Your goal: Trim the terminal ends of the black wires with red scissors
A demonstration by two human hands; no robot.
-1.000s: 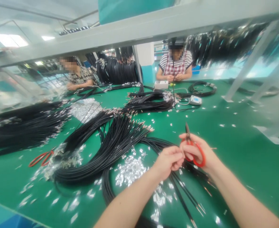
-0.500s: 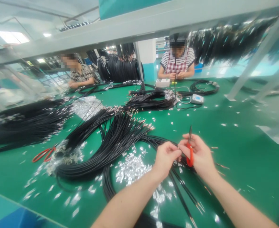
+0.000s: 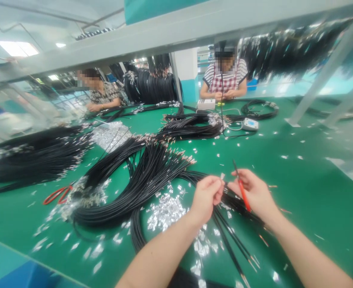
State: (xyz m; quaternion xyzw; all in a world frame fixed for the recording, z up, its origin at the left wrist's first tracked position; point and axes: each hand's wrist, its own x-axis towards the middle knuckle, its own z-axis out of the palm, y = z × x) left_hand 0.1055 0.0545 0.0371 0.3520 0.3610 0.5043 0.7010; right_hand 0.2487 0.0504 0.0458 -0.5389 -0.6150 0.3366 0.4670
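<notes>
My right hand (image 3: 254, 192) is closed around red-handled scissors (image 3: 241, 188), their dark blades pointing up and to the left. My left hand (image 3: 206, 196) pinches the end of a thin black cable (image 3: 230, 244) right beside the scissors; a small silver bit shows at its fingertips. Several black cables with bare metal tips run from under both hands toward me. A big bundle of black cables (image 3: 140, 180) lies to the left of my hands on the green table (image 3: 299, 188). Silver foil scraps (image 3: 164, 210) are heaped just left of my left hand.
A second pair of red scissors (image 3: 58, 194) lies at the left. More cable bundles (image 3: 29, 156) fill the far left and the table's middle. Two people sit working at the far side, near a white box (image 3: 205, 105) and a small white device (image 3: 250, 125). Grey frame posts stand at the right.
The scissors have turned from showing their red loops to edge-on and tilted left. My left hand has moved slightly up and left, fingertips still meeting the right hand.
</notes>
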